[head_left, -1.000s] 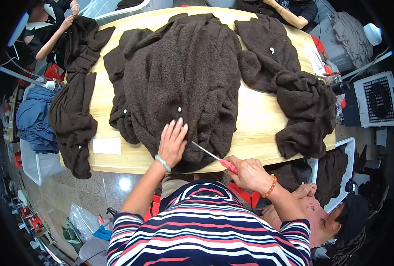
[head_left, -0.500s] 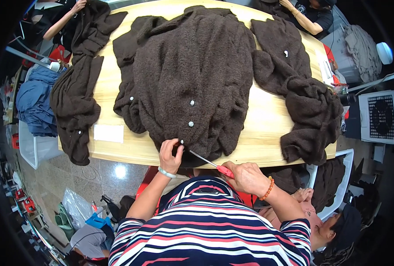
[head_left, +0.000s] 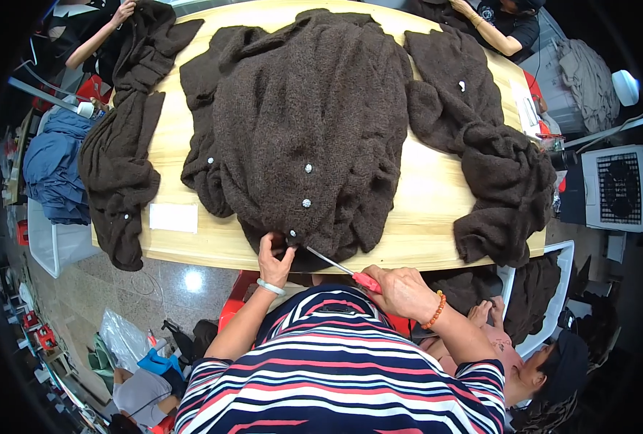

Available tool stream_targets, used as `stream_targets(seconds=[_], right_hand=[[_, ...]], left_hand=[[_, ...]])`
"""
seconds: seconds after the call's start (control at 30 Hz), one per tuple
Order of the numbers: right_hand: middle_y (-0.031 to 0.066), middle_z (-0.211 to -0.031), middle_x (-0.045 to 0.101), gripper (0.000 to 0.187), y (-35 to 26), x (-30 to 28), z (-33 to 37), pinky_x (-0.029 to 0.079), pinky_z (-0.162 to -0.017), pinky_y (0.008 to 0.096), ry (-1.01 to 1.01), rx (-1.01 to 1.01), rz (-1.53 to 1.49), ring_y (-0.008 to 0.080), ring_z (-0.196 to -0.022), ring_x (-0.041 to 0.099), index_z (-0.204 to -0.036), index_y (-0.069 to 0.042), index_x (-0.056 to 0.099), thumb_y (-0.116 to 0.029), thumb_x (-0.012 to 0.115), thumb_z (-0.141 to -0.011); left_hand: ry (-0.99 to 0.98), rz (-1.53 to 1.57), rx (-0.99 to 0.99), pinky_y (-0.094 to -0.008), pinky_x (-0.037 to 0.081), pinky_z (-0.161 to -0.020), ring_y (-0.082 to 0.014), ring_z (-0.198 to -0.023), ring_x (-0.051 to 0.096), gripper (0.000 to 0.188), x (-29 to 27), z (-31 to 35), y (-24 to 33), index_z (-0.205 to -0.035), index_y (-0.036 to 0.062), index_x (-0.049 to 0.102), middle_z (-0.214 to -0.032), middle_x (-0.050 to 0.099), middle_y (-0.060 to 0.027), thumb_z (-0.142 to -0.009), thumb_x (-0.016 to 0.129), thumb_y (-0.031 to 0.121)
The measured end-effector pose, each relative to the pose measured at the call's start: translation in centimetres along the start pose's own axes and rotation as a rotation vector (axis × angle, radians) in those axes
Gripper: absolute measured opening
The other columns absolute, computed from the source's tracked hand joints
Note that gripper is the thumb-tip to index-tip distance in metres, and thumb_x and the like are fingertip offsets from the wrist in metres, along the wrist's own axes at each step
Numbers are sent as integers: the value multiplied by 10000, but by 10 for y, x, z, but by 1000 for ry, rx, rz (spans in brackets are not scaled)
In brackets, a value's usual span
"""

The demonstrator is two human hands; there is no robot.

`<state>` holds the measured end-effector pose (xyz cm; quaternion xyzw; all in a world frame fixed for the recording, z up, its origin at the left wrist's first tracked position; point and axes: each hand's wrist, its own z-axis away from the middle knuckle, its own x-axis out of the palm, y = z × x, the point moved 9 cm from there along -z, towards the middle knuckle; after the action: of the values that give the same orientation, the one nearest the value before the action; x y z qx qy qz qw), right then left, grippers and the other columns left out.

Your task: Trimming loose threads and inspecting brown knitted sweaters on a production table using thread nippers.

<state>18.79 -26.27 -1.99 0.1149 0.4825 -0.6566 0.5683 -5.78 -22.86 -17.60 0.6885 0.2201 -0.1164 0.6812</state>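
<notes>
A dark brown knitted garment [head_left: 303, 108] lies heaped in front of me, with a row of pale sparkly buttons [head_left: 307, 168] down its middle. At its near edge my left hand [head_left: 275, 262] is closed on the fabric, thumb and fingertips just below the lowest button [head_left: 292, 233]. My right hand [head_left: 402, 291] grips the red handle of a screwdriver-like tool [head_left: 336, 265] with a thin metal shaft. The shaft slants up and left, its tip at the garment's edge, close to my left fingertips. Whether the tip touches the cloth I cannot tell.
More brown knits lie on the wooden table [head_left: 430, 210], at the left [head_left: 122, 145] and right [head_left: 506, 173]. A white paper [head_left: 173, 218] lies left. Co-workers' hands show at the far corners and lower right. White bins [head_left: 65, 249] with clothes flank the table.
My left hand has shifted slightly down at the garment's edge, while the tool keeps nearly the same pose. A co-worker's hand at the lower right has moved toward the dark clothes.
</notes>
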Motion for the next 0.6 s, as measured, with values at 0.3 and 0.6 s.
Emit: stream_targets(seconds=[0.3,0.6], right_hand=[[208,-711,658,304,1,1,-2,527,-638,453,4,-4,-3,380,-702,672,-1058,-3,551,-196,657,-848],[211,-672,645,299,-10,-2,1,527,-621,455,-38,-44,-27,382,-669,666,-1032,0,596,-249,635,-871]], left_hand=[[-200,938,-604,-292,552,-809,-146,-926,617,250,37,7,6,-1076,51,548,-1081,606,-63,-874,694,46],[-203,1030,-561,-292,519,-857,-141,-920,625,192,27,7,0,-1055,54,577,-996,640,-40,-892,642,-22]])
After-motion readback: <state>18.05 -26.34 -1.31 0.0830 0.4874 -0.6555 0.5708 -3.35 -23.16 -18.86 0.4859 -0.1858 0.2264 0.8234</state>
